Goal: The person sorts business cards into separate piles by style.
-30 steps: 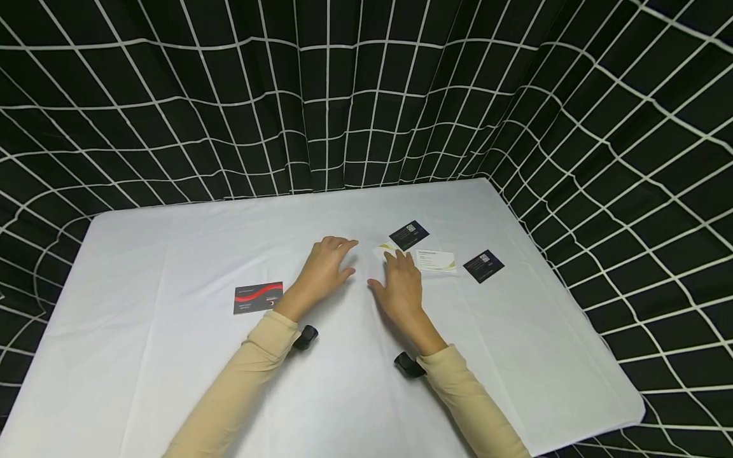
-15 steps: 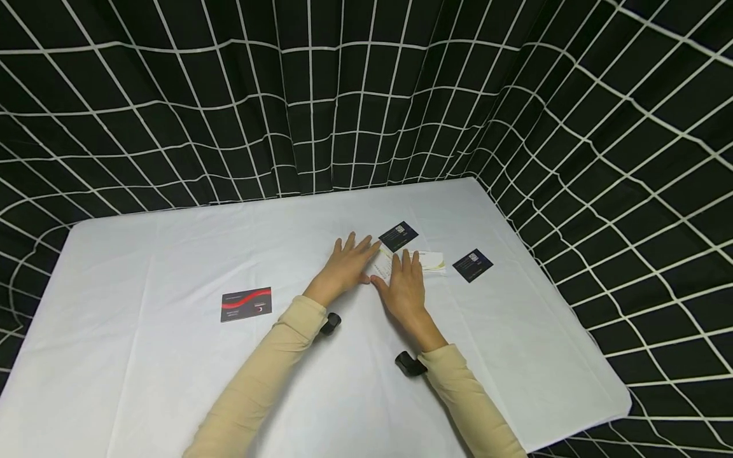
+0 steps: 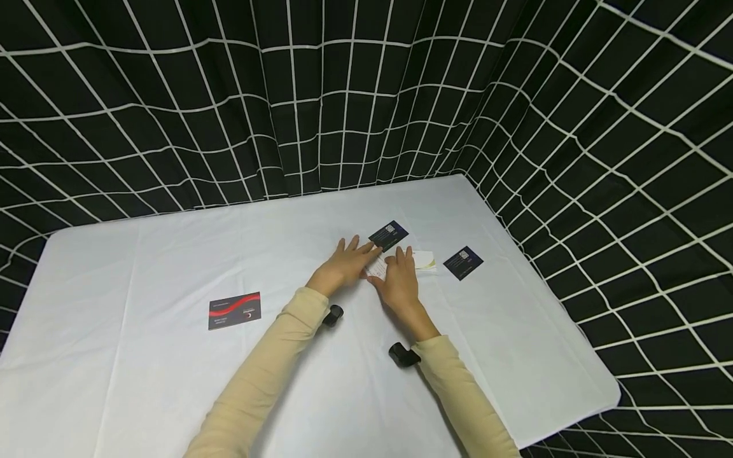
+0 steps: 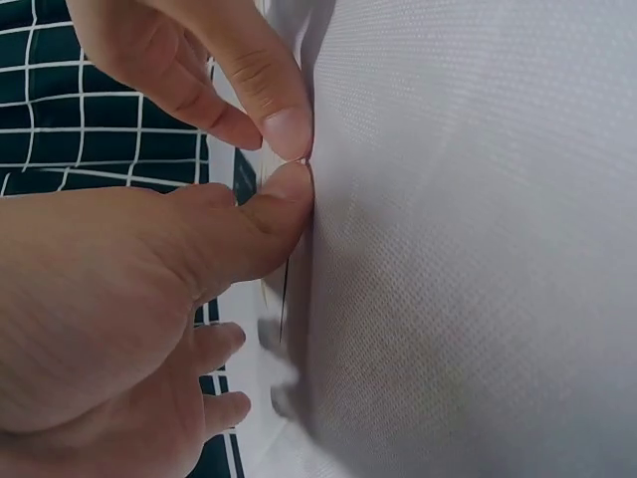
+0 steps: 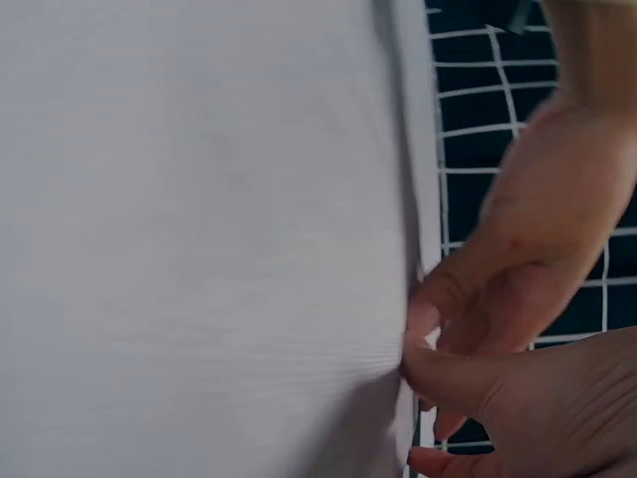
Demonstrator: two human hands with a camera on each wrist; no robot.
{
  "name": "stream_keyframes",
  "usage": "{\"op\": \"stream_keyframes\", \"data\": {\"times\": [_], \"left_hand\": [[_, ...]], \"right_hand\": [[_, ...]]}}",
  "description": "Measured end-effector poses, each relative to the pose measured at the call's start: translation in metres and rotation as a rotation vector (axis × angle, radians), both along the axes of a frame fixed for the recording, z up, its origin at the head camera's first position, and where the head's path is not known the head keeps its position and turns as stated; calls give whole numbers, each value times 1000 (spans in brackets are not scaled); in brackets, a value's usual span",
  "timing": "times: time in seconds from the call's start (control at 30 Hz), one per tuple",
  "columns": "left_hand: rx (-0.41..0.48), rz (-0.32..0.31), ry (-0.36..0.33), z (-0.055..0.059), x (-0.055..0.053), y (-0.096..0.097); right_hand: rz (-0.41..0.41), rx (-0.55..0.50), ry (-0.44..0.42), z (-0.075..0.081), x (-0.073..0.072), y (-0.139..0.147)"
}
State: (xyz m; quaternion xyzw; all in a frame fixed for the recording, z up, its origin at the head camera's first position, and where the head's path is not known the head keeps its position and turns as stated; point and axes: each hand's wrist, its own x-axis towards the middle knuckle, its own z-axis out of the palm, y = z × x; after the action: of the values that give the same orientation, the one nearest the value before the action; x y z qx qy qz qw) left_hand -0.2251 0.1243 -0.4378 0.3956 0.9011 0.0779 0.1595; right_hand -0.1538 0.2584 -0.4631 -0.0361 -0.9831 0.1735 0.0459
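Note:
My two hands meet over a white printed business card (image 3: 376,268) at the right-middle of the white table. My left hand (image 3: 341,266) lies at its left side, with fingers spread and fairly straight, the index along its upper edge. My right hand (image 3: 401,284) pinches the card's lower right part between thumb and bent index finger. In the left wrist view the thumb tips of the left hand (image 4: 109,299) and right hand (image 4: 214,60) meet low at the card's near edge. The right wrist view shows the same contact; the right hand (image 5: 537,398) partly hides the left hand (image 5: 542,239).
A dark business card (image 3: 389,235) lies just behind the hands. A white card with a gold corner (image 3: 425,260) sits right of them, partly covered, and another dark card (image 3: 463,263) farther right. A grey card with a red stripe (image 3: 235,310) lies left. Netted black curtains (image 3: 321,95) stand behind.
My left hand has moved right onto the white card's left side. My right index finger has bent toward the thumb over that card. The head view has shifted slightly.

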Motion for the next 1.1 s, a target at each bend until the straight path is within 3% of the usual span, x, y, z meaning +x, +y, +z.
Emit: {"op": "stream_keyframes", "data": {"times": [0.1, 0.23, 0.4, 0.53, 0.87, 1.1], "left_hand": [[24, 25, -15, 0, -3, 0], [138, 53, -7, -5, -5, 0], [302, 87, 14, -13, -7, -1], [379, 119, 24, -17, -9, -4], [466, 170, -9, -19, -9, -15], [471, 194, -79, -20, -10, -23]], "right_hand": [[-4, -70, -35, 6, -7, 2], [-31, -164, -43, 10, -9, 1], [-60, -250, 16, 10, -6, -4], [-60, -296, 65, 8, -6, -8], [-53, -454, 88, -2, -10, -5], [5, -608, 51, -3, -7, 4]]}}
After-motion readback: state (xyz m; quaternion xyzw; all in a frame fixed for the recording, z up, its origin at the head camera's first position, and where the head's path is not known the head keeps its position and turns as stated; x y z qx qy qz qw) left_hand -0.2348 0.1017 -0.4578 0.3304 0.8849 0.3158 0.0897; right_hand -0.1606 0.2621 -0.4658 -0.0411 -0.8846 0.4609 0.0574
